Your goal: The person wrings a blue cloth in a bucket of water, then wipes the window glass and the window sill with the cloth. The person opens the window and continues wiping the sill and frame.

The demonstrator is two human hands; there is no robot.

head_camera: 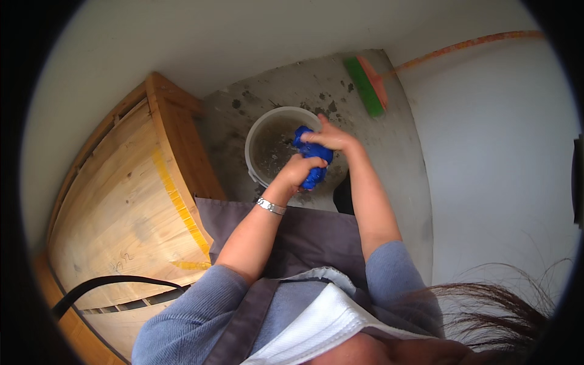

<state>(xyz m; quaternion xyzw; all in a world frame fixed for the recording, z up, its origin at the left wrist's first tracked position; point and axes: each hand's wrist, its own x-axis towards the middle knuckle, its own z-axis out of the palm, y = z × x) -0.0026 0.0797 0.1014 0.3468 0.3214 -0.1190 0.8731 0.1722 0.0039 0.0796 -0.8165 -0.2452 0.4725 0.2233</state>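
A wet-looking blue cloth (315, 151) is bunched up between my hands, over the right side of a white plastic bucket (250, 150). Murky water (272, 147) stands in the bucket. My left hand (297, 171) grips the lower part of the cloth, its thumb lying across it; a metal watch band (271, 206) is on that wrist. At the cloth's upper end is my right hand (329, 137), its thumb side over the cloth and at least one finger stretched out. Its grip on the cloth is partly hidden.
A wooden furniture piece (182, 137) with yellow tape stands at the left. Beyond the bucket, a push broom head with green bristles (365, 86) lies on the stained concrete floor (292, 86), its orange handle (456, 47) against the white wall (483, 137). A dark shoe shows below the bucket.
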